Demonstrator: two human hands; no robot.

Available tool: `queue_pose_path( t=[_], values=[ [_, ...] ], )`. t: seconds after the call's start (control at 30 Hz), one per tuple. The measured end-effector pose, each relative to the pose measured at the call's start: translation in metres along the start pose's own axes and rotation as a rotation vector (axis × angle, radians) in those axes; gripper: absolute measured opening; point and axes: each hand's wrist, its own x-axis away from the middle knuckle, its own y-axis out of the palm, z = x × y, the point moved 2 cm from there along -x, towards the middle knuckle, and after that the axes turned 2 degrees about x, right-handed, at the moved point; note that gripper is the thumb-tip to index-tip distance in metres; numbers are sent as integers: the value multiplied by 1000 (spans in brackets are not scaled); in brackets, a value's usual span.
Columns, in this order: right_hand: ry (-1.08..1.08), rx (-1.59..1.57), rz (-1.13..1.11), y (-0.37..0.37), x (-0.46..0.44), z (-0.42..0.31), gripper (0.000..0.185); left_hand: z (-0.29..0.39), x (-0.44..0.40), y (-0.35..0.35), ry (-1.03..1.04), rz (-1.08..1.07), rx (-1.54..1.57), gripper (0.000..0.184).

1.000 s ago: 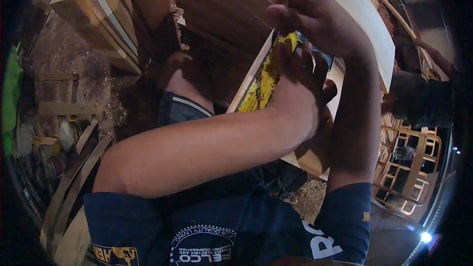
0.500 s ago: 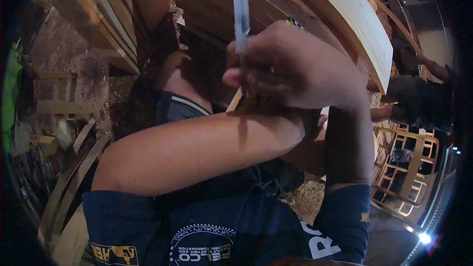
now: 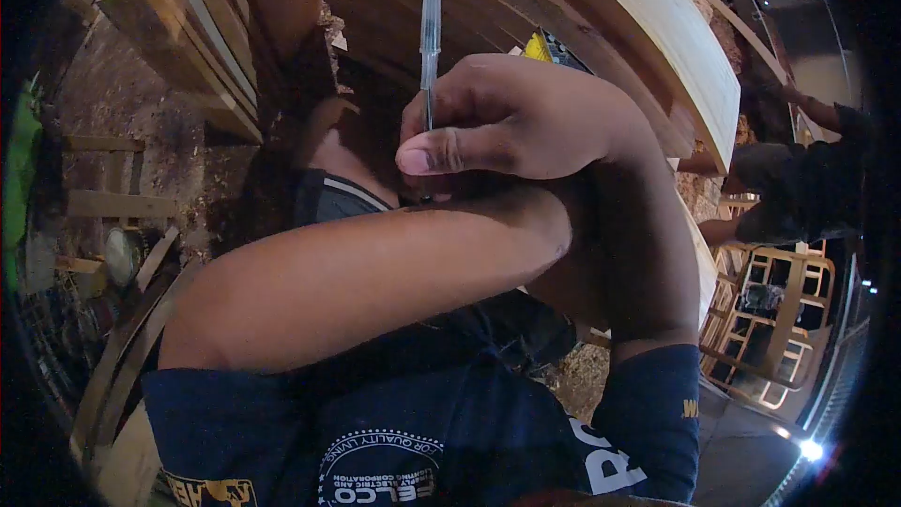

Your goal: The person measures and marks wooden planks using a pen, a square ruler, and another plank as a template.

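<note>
My right hand (image 3: 507, 122) grips a slim pen with a clear barrel (image 3: 431, 28), thumb and fingers pinched around it. The pen stands nearly upright, its dark lower end pointing down just beyond my left forearm (image 3: 366, 272). That forearm reaches across my body from the left and passes beneath my right wrist. My left hand is hidden behind the right arm, so its fingers do not show. What lies under the pen's tip is hidden too.
Long curved boards (image 3: 657, 19) rise ahead, with a yellow-and-black object (image 3: 538, 47) beside them. Stacked planks (image 3: 178, 38) stand at upper left. Another person (image 3: 798, 178) is on the right, near a wooden frame (image 3: 774, 329). Wood shavings (image 3: 582, 371) cover the floor.
My right hand, blurred before, has shifted slightly left and down with the pen. More of the yellow-and-black object shows. The left forearm has moved a little left.
</note>
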Motion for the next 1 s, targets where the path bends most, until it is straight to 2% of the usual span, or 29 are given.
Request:
queue_pose_path(
  t=[0.07, 0.17, 0.27, 0.57, 0.67, 0.77, 0.83, 0.87, 0.9, 0.93, 0.97, 1.0],
  values=[
    [-42, 42, 20, 2, 1, -1, 36, 0, 0, 1, -3, 0, -3, 57],
    [26, -4, 2, 5, 1, 3, 37, 2, 1, 0, -7, -6, -9, 58],
    [112, 163, 28, 5, 4, -3, 39, 2, 1, 1, -15, -14, -13, 58],
    [-81, 98, -69, 5, 2, 3, 42, 4, 1, 1, -37, -56, 4, 58],
    [-41, 259, -3, -1, 10, -7, 40, 2, 1, 2, -41, -50, 28, 59],
    [-15, 243, 128, -16, 19, -1, 36, 0, 0, 1, -70, -25, 118, 59],
    [158, 288, 201, -30, 26, 1, 32, -1, -5, 0, -82, 11, 105, 59],
    [244, 312, 238, -39, 31, 3, 30, 0, -6, 1, -62, 44, 5, 60],
    [180, 263, 287, -50, 36, 11, 25, 0, -7, 1, -46, 78, -96, 62],
    [228, 333, 305, -63, 41, 15, 29, 0, -7, 3, -30, 111, -195, 63],
    [277, 401, 324, -77, 47, 18, 34, -2, -10, 7, -6, 139, -163, 65],
    [326, 470, 343, -83, 48, 12, 38, -2, -9, 3, -13, 66, -188, 66]
  ],
)
